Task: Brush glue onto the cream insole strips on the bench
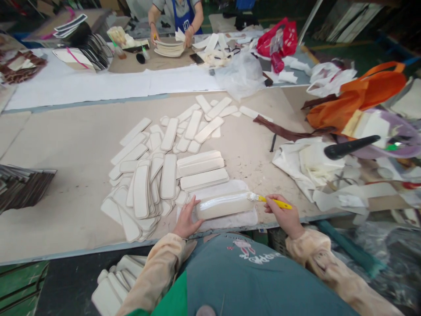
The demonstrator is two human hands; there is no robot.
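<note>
A long pale strip with rounded corners [226,208] lies on a white sheet [243,219] at the table's front edge. My right hand [285,216] grips a yellow-handled brush [276,202], its bristles touching the strip near the right end. A wet white streak of what looks like glue runs along the strip. My left hand [188,218] rests at the strip's left end, thumb and fingers spread apart along it. Just beyond the strip are two small stacks of similar pieces [204,179]. Many more pale pieces [141,188] lie heaped to the left and behind.
At left stands a stack of dark-edged pieces [24,186]. An orange bag [365,98], a purple basin [408,136] and a white bag [296,162] crowd the right side. Across the table, a person in a blue apron [182,19] handles a stack of pieces [169,48].
</note>
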